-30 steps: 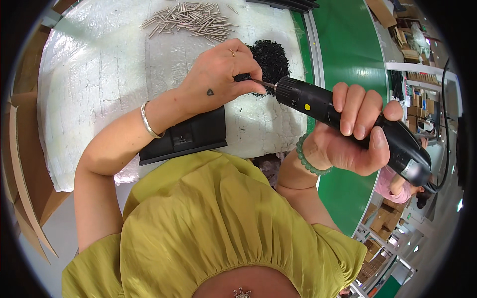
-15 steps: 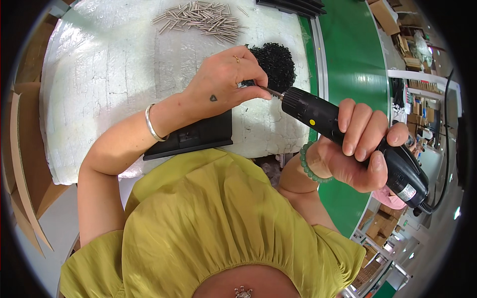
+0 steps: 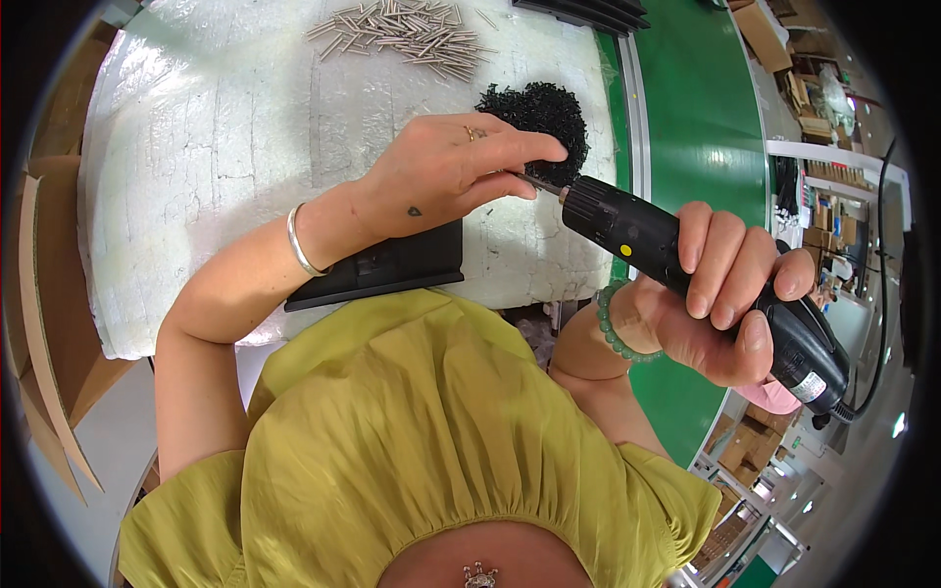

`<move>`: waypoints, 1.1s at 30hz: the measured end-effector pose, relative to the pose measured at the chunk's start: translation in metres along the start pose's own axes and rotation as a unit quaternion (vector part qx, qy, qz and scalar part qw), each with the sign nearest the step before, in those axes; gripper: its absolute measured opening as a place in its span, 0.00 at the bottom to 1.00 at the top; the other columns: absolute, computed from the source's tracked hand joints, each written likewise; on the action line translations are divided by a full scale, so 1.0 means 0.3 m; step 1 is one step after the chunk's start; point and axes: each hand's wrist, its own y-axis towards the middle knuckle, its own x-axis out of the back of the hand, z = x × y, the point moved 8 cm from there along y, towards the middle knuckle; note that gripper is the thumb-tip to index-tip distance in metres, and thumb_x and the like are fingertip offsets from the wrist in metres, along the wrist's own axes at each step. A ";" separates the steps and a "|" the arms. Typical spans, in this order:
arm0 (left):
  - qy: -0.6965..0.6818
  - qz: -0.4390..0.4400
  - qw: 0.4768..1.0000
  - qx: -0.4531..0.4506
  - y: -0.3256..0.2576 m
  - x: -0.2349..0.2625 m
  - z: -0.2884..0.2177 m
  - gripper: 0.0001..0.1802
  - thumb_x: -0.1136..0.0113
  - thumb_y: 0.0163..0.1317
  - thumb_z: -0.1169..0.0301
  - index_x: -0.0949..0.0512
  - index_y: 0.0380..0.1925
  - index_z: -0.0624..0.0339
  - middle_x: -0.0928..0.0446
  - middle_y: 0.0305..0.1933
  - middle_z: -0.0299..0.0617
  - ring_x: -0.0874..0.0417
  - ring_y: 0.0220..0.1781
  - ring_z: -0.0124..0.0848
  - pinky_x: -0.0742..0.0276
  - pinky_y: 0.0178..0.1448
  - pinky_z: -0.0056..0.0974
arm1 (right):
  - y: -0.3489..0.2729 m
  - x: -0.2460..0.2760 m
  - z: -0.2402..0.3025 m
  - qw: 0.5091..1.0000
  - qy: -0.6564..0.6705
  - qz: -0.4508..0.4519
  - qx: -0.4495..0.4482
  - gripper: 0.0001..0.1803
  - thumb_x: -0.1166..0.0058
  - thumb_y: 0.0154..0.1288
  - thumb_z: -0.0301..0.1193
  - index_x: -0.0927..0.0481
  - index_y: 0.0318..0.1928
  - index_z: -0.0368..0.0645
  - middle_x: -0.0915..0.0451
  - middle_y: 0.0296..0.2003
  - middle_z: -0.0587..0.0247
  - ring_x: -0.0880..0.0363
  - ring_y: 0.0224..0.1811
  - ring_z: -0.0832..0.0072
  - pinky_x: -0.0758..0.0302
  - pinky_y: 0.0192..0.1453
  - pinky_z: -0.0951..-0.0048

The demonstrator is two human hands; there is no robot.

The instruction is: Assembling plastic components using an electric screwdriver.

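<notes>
My right hand (image 3: 720,294) is wrapped round a black electric screwdriver (image 3: 637,235), its cord running off at the right. The screwdriver's thin metal bit (image 3: 546,184) points left, to the fingers of my left hand (image 3: 446,167). The left index finger reaches out above the bit and the thumb lies below it, while the other fingers are curled. Whatever they hold is hidden. Just beyond that hand is a heap of small black screws (image 3: 539,110). A flat black part (image 3: 412,263) lies under my left wrist, partly covered by it.
A pile of silver metal pins (image 3: 407,37) lies on the worktop's white padded cover (image 3: 216,127). Black rails (image 3: 588,12) stand at the far edge. A green surface (image 3: 701,108) runs along the right, and cardboard (image 3: 59,323) stands at the left.
My left index finger has straightened away from the thumb, opening the pinch at the bit. The screwdriver has shifted slightly right and down.
</notes>
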 end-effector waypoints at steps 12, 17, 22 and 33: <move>-0.013 0.125 0.991 0.036 -0.002 -0.007 -0.020 0.27 0.37 0.51 0.73 0.25 0.55 0.50 0.20 0.38 0.38 0.19 0.42 0.36 0.20 0.49 0.37 | 0.005 -0.009 -0.046 0.999 0.008 0.021 -0.034 0.15 0.53 0.51 0.29 0.32 0.42 0.47 0.34 0.18 0.76 0.36 0.19 0.84 0.39 0.34 0.77; 0.240 0.044 0.968 0.058 -0.005 0.207 0.181 0.16 0.33 0.50 0.64 0.19 0.40 0.54 0.19 0.41 0.39 0.23 0.46 0.40 0.27 0.51 0.40 | -0.004 0.026 -0.095 0.999 -0.023 -0.024 -0.022 0.15 0.54 0.52 0.30 0.31 0.43 0.45 0.38 0.17 0.75 0.39 0.19 0.83 0.41 0.32 0.76; 0.379 -0.002 0.891 0.252 -0.089 0.442 0.401 0.08 0.37 0.53 0.68 0.17 0.31 0.59 0.18 0.34 0.43 0.20 0.37 0.39 0.25 0.46 0.39 | -0.010 0.049 -0.097 1.000 0.003 -0.025 -0.008 0.17 0.54 0.54 0.28 0.34 0.46 0.44 0.36 0.17 0.70 0.38 0.17 0.79 0.38 0.29 0.72; 0.324 0.086 0.872 0.357 -0.095 0.415 0.379 0.08 0.37 0.51 0.71 0.18 0.30 0.64 0.18 0.27 0.44 0.18 0.28 0.32 0.22 0.37 0.34 | -0.018 0.028 -0.101 1.000 0.011 -0.021 -0.017 0.17 0.53 0.53 0.28 0.34 0.46 0.44 0.35 0.17 0.69 0.38 0.17 0.79 0.38 0.29 0.72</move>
